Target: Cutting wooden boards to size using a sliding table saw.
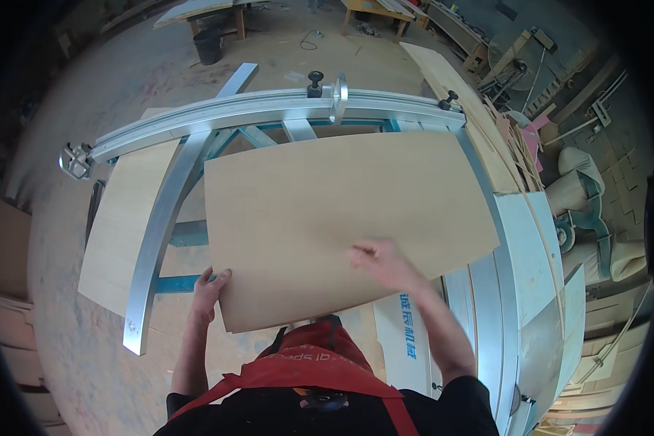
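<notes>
Looks like a steadying/positioning step to me: the tan fibreboard sheet [327, 189] lies mid-view over the aluminium-and-teal saw frame [163, 232]. Left hand [209, 292] pinches its 8 o'clock edge; right hand [379, 259], at 5, is too blurred to tell its grip. Shifting the sheet calls for both hands. Blue characters mark the white machine cover [391, 341] at 5, pale lettering the red apron [312, 369] at 6.

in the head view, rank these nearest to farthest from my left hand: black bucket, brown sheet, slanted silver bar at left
1. Brown sheet: nearest, its left edge touching the left hand.
2. Slanted silver bar: just left of the hand.
3. Black bucket: farthest, on the floor beyond the frame.
</notes>
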A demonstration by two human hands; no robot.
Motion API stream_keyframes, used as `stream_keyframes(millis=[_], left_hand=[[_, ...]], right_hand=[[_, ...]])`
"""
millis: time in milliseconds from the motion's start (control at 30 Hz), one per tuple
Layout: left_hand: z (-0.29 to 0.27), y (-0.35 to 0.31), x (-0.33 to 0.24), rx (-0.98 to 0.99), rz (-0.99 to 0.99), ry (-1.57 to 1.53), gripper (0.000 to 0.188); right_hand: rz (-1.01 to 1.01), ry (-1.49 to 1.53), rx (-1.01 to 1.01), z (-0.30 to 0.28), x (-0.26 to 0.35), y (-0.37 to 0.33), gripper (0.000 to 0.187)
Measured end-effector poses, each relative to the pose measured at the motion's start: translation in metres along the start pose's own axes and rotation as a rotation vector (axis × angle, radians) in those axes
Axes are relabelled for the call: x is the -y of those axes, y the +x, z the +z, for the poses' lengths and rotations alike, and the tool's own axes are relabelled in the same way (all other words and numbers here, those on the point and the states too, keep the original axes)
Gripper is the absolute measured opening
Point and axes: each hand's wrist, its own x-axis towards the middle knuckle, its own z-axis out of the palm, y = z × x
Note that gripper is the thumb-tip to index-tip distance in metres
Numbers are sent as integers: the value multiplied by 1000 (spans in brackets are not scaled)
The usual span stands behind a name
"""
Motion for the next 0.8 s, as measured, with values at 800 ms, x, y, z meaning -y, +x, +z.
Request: stream_keyframes(millis=[800], left_hand=[[178, 627, -318, -517, 971, 1342, 33]], right_hand=[[-202, -1427, 158, -148, -5, 710, 43]])
